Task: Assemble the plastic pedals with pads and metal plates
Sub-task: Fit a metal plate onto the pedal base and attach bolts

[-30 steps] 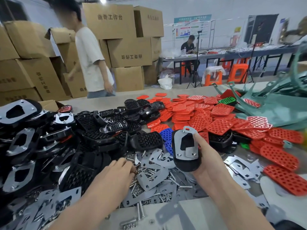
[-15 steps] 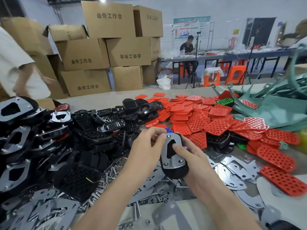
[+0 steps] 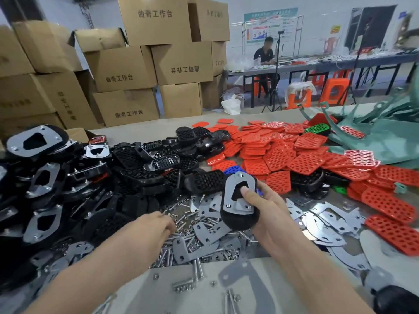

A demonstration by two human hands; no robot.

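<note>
Right hand grips black pedal at centre frame above the surface, thumb pinning metal plate, likely against slipping. Left hand, lower left, reaches into loose nuts and screws, probably for a fastener. Its fingers are hidden, so grip can't be told.

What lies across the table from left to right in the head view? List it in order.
Heap of plated black pedals → left hand over the loose screws → black pedal gripped by the right hand → red pads → teal plastic frames.
</note>
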